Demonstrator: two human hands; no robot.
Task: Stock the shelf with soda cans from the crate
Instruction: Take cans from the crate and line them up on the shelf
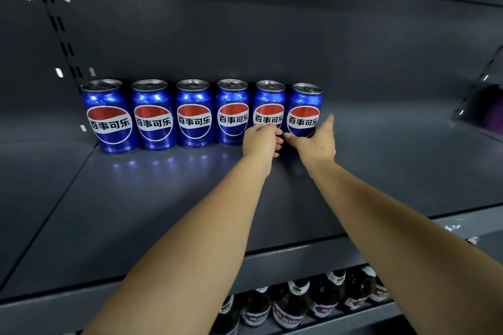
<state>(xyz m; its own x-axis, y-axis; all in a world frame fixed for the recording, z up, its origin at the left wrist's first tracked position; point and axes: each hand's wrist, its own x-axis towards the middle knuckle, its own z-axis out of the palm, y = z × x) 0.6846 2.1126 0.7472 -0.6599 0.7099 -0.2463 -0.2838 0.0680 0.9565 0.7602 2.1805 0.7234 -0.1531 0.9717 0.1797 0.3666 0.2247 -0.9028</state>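
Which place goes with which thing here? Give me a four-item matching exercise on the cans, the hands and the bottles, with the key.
Things:
1. leftmost can
2. left hand
3. right hand
4. dark bottles

Places:
A. below the shelf that holds the cans
B. at the base of the rightmost can, thumb raised
C. next to the slotted upright
D. in front of the lower half of the fifth can from the left

Pairs: 1-C, 2-D, 3-B, 4-A.
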